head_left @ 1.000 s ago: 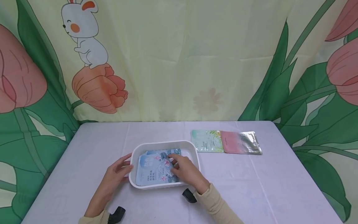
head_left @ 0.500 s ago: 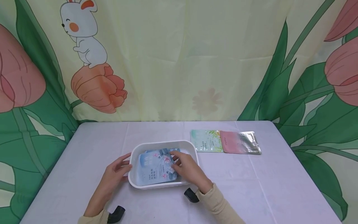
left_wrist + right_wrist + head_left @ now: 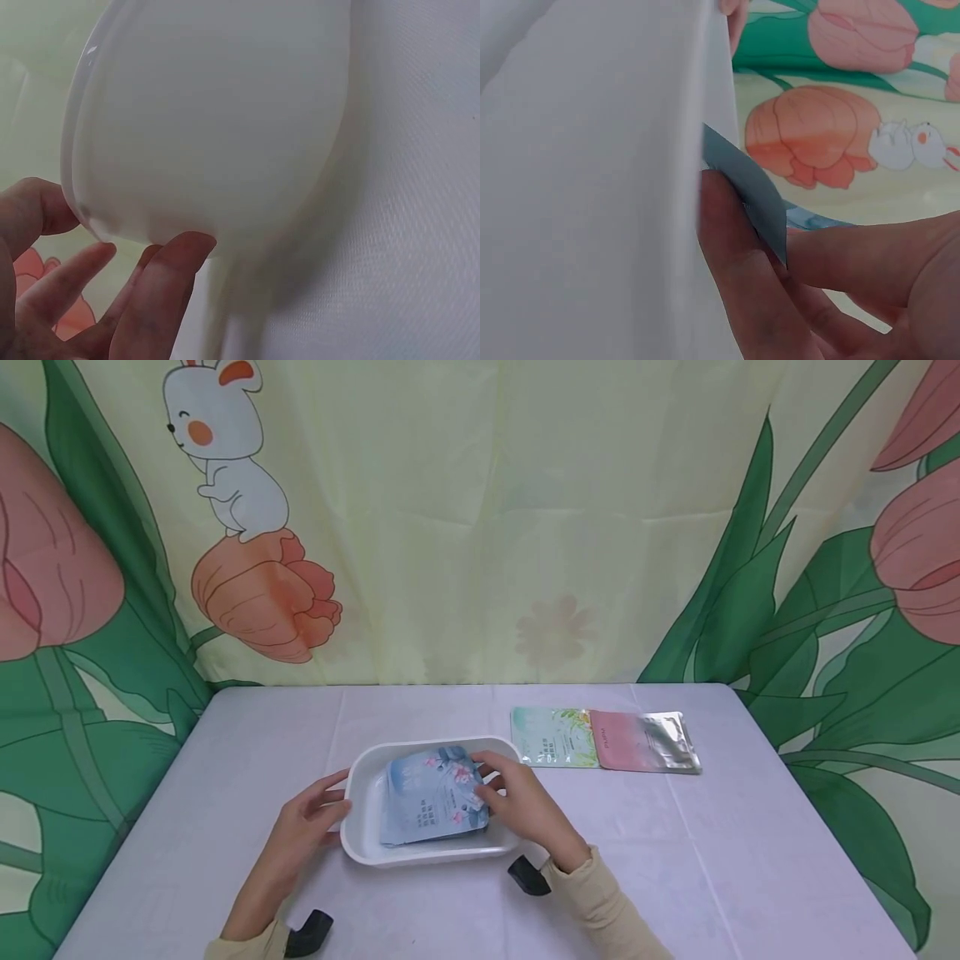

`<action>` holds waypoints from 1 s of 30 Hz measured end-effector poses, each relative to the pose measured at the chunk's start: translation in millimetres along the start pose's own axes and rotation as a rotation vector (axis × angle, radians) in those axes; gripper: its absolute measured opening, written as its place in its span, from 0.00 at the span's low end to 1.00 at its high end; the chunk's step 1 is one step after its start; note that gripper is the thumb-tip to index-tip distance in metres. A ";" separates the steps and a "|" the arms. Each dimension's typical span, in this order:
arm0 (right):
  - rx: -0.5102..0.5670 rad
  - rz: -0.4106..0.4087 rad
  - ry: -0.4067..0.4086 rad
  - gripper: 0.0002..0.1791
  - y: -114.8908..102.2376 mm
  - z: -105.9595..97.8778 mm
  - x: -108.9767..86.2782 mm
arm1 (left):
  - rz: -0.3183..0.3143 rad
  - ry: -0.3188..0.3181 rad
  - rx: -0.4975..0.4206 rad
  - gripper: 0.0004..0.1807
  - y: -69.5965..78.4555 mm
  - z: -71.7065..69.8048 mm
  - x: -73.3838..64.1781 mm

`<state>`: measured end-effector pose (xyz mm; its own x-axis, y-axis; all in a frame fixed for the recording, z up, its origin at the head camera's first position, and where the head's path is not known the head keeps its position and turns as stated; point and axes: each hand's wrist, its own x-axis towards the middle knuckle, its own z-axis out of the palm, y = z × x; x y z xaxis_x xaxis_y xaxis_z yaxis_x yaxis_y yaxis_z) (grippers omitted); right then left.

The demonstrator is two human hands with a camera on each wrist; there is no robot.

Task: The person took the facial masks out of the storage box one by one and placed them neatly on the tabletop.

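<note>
A blue sheet mask packet printed with pink flowers lies slightly tilted in a white plastic tray. My right hand pinches its right edge between thumb and fingers. From the right wrist, the packet's grey-blue edge shows bent up between thumb and fingers, past the tray's wall. A darker edge shows under the packet's front side. At the tray's left end, my left hand touches the outer wall. In the left wrist view its fingertips rest along that wall and rim, fingers spread.
Behind the tray on the right, a green packet and a pink-and-silver packet lie side by side on the white-covered table. A curtain printed with tulips and a rabbit hangs beyond the table's far edge.
The top blue packet has shifted right and its right edge has come up with my right hand, which moved right. The tray slid slightly left. My left hand stays at the tray's end.
</note>
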<state>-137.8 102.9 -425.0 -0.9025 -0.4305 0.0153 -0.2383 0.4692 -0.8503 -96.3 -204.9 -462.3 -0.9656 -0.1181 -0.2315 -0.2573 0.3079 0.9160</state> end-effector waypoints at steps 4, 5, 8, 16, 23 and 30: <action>0.035 0.016 0.007 0.25 1.2 -5.0 -1.5 | -0.022 0.006 0.016 0.30 -0.9 -0.1 0.6; 0.040 0.021 0.010 0.25 1.1 -6.3 -2.0 | -0.029 0.007 0.017 0.30 -1.2 -0.3 0.8; 0.062 0.038 0.027 0.25 -0.6 -11.3 -3.3 | -0.039 -0.002 0.013 0.30 -3.0 -1.8 1.4; 0.108 0.084 0.071 0.26 1.9 -27.9 -5.8 | -0.028 -0.043 -0.019 0.32 -4.2 -5.6 0.9; 0.111 0.105 0.103 0.25 5.2 -42.2 -9.2 | -0.031 -0.030 -0.003 0.32 -5.2 -4.2 2.1; 0.131 0.113 0.123 0.25 8.1 -53.8 -12.4 | -0.032 -0.025 -0.013 0.32 -4.7 -3.2 0.9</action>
<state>-147.8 153.5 -403.7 -0.9597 -0.2798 -0.0274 -0.0912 0.4019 -0.9112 -95.9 -209.5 -465.7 -0.9575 -0.1040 -0.2692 -0.2881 0.2924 0.9119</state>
